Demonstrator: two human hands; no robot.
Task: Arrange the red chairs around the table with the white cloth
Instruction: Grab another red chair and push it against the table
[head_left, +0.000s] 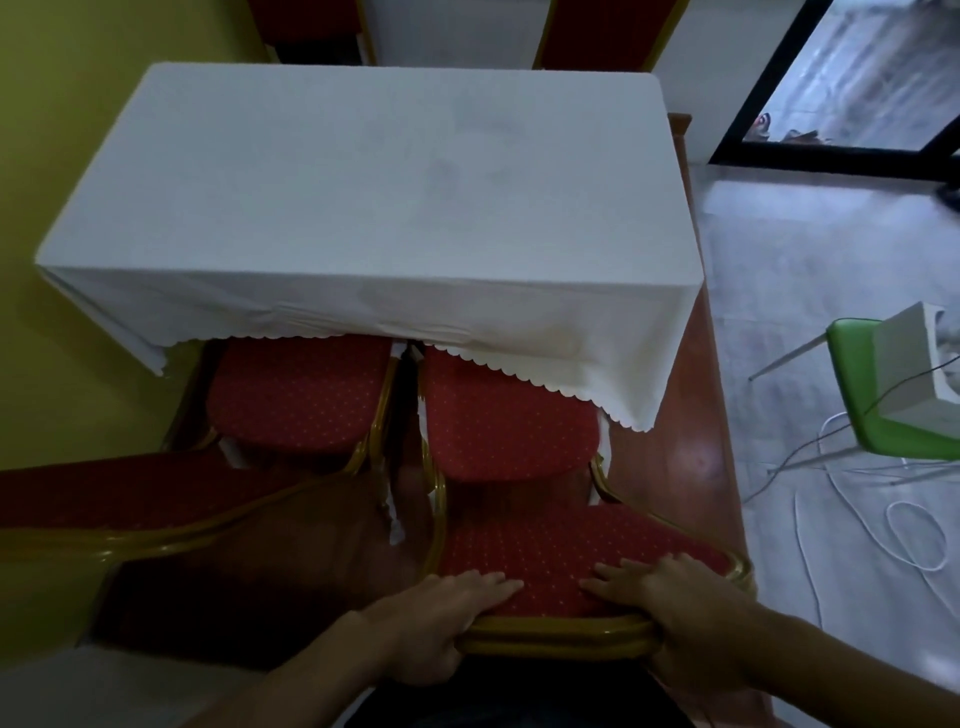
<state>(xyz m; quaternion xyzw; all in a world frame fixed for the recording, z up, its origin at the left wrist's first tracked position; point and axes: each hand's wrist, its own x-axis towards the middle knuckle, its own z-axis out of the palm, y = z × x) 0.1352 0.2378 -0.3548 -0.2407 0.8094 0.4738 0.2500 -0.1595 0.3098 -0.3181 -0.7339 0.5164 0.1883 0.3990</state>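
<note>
Two hands, the left hand (447, 618) and right hand (670, 613), clamp the backrest top of a red chair (519, 415) at lower centre, its seat partly under the white-clothed table (363, 182). Next, probably, pushing it straight in beside the neighbouring chair (301, 389).

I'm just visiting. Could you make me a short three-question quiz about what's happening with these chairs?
1. True or false: both hands grip the backrest of the right red chair.
2. How many red chairs stand at the table's near side?
3. The green chair stands: A) at the table, B) apart on the tiled floor.

Key:
1. True: left hand and right hand hold it.
2. Two; the left red chair is alongside, both partly under the white cloth.
3. B
</note>
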